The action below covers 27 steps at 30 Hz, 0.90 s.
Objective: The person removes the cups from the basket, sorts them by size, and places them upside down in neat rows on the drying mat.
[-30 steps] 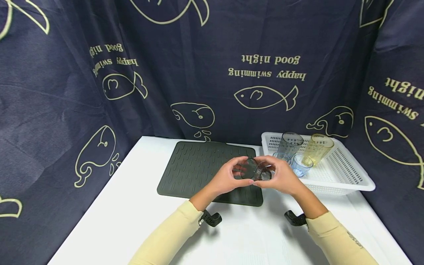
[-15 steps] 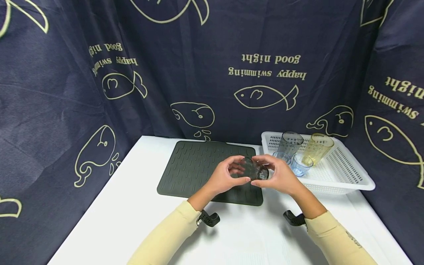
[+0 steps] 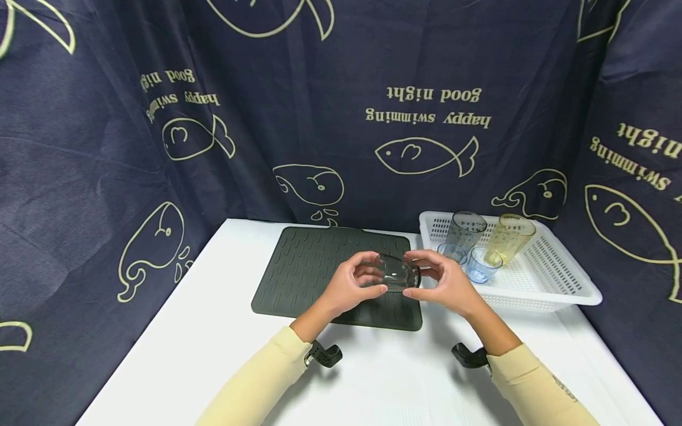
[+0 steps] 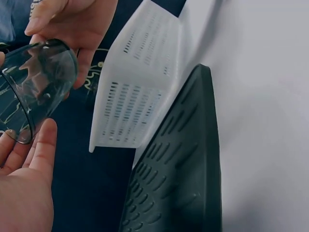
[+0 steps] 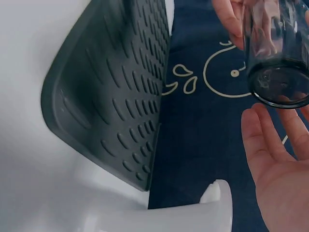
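Note:
A clear grey drinking glass (image 3: 396, 275) lies sideways in the air between both hands, above the right part of the dark mat (image 3: 311, 269). Its rim faces left and its base right. My left hand (image 3: 343, 289) grips the rim end with thumb and fingers. Around the base end, my right hand (image 3: 452, 287) holds with thumb below and fingers above in the head view. The left wrist view shows the left fingertips at the glass's rim (image 4: 21, 111). In the right wrist view the thick base (image 5: 280, 87) is just above the right fingertips; the right thumb is out of view.
A white perforated basket (image 3: 578, 293) stands at the right back of the white table (image 3: 213, 331). In it are a tall grey glass (image 3: 462, 234), a tall yellow glass (image 3: 508, 242) and two small blue glasses (image 3: 482, 269). A dark curtain (image 3: 341, 118) hangs behind.
The glass has turned from partly facing the camera to lying level, its rim swinging left. My left hand has shifted left with it; the right hand has barely moved.

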Available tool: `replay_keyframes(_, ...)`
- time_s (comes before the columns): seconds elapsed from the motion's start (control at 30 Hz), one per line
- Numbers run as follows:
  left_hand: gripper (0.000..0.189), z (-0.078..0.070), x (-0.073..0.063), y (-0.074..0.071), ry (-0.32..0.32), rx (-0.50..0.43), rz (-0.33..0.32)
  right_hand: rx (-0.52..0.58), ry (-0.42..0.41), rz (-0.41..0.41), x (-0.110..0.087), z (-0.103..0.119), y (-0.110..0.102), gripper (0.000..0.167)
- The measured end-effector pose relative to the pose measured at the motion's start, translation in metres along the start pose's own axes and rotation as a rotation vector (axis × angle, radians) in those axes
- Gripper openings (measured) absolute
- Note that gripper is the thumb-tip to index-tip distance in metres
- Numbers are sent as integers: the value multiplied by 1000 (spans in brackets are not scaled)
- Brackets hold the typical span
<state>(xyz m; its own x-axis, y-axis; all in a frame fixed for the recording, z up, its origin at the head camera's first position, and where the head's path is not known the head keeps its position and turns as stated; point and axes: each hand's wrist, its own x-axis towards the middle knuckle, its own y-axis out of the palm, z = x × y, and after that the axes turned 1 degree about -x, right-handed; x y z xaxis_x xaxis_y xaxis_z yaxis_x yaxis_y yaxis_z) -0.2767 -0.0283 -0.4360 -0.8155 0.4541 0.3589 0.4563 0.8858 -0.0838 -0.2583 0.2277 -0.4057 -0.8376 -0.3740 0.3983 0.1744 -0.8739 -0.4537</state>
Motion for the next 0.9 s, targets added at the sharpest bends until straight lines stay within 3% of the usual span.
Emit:
replay_keyframes(0.4, 68, 5, -8, -7, -31, -122, 25, 225, 46, -31, -7, -4, 14, 71)
replay_keyframes(0.9, 68, 5, -13, -9, -16, -172, 41, 361, 98, -48, -10, -3, 26, 70)
